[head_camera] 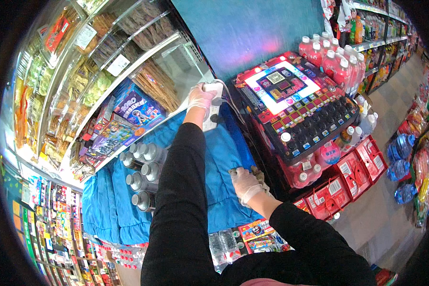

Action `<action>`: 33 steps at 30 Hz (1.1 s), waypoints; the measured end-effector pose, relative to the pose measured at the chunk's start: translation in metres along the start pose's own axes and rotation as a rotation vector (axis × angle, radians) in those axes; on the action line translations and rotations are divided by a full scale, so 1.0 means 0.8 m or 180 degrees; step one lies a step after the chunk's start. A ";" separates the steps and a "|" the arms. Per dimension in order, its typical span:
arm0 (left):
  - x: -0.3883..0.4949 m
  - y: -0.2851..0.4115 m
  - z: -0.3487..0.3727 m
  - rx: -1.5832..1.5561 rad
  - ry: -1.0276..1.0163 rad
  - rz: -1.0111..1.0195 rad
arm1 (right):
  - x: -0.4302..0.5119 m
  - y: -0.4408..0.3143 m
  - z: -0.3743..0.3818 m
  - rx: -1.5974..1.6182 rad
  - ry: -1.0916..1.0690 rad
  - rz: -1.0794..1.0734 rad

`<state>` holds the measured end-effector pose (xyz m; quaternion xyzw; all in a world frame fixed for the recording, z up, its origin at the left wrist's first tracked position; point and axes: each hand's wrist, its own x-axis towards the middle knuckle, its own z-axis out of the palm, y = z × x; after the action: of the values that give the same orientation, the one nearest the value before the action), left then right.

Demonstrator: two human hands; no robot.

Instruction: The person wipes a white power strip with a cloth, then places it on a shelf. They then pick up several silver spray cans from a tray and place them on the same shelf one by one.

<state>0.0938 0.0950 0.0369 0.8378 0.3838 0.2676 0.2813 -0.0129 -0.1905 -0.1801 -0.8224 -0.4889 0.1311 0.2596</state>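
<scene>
My left hand [201,98], in a clear thin glove, reaches forward and grips a white power strip [213,111] at the far edge of a blue quilted cover [221,153]. White cables run from near it towards the machine. Nearer to me on the right, my right hand [246,184], gloved alike, holds a crumpled greyish-brown cloth [259,176] over the cover's right side. Several bottles with silver caps [143,171] stand on the cover, left of my left forearm.
A game machine with a lit screen [282,85] stands at the right, beside pink bottles [332,60] and red boxes [334,196]. A lit display case with packaged food [89,71] lines the left. Packed bottles [225,246] and snack packets [261,237] lie below the cover.
</scene>
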 end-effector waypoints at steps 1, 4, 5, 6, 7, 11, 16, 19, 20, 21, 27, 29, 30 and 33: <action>-0.003 -0.004 -0.002 0.0029 -0.0170 -0.0152 | -0.008 -0.006 -0.020 -0.0095 -0.0102 -0.0098; -0.017 -0.002 -0.007 -0.0384 -0.0121 -0.0177 | -0.009 -0.003 -0.049 -0.0255 -0.0390 -0.0176; -0.021 0.001 -0.008 -0.0521 -0.0108 -0.0176 | -0.007 0.001 -0.055 -0.0287 -0.0485 -0.0164; -0.026 0.001 -0.015 -0.0474 -0.0160 -0.0115 | -0.006 -0.010 -0.076 -0.0090 -0.0508 0.0048; -0.030 0.001 -0.021 -0.0425 -0.0213 -0.0055 | -0.006 -0.019 -0.099 0.0107 -0.0510 0.0267; -0.033 -0.018 -0.041 -0.0284 -0.0292 0.0072 | 0.018 -0.051 -0.159 0.1394 0.0878 0.0426; -0.039 -0.015 -0.045 -0.0149 -0.0271 0.0245 | 0.098 -0.080 -0.259 0.2677 0.0985 0.0211; -0.048 0.005 -0.044 -0.0619 -0.0457 0.0208 | 0.150 -0.066 -0.291 0.2381 0.0453 0.0301; -0.048 0.006 -0.043 -0.0811 -0.0519 0.0182 | 0.166 -0.062 -0.302 0.2110 0.0301 0.0272; -0.048 -0.001 -0.044 -0.0984 -0.0579 0.0124 | 0.174 -0.067 -0.306 0.1854 0.0213 0.0328; -0.041 -0.007 -0.044 -0.0682 -0.0616 0.0190 | 0.215 -0.076 -0.327 0.0650 0.0067 0.0233; -0.035 -0.018 -0.035 -0.0932 -0.0590 0.0193 | 0.227 -0.077 -0.330 0.0594 -0.0075 0.0137; -0.036 -0.019 -0.037 -0.0828 -0.0588 0.0218 | 0.232 -0.081 -0.327 0.0472 0.0022 0.0107; -0.027 -0.032 -0.032 -0.0794 -0.0567 0.0359 | 0.252 -0.073 -0.322 0.0002 0.0041 0.0016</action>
<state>0.0518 0.0984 0.0326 0.8370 0.2735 0.2532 0.4006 0.1630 -0.0691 0.0740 -0.8244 -0.4851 0.1266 0.2627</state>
